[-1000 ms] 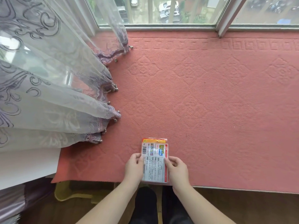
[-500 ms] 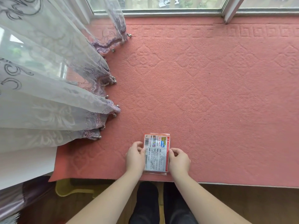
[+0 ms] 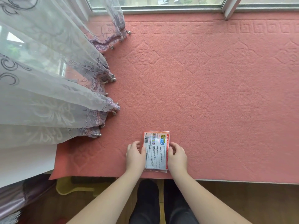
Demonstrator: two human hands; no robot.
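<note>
A small flat packet (image 3: 156, 151) with red edges, a barcode and printed text lies on the pink mat (image 3: 202, 94) near its front edge. My left hand (image 3: 135, 156) grips the packet's left side with curled fingers. My right hand (image 3: 177, 156) grips its right side the same way. The packet's lower part sits between both palms.
A sheer curtain (image 3: 48, 78) with a beaded purple hem drapes over the mat's left part. A window frame (image 3: 161, 8) runs along the back. The mat's front edge (image 3: 242, 181) drops to a wooden floor, where my legs stand.
The packet and both hands have come down to rest lower on the mat near its front edge. The camera has tilted down slightly.
</note>
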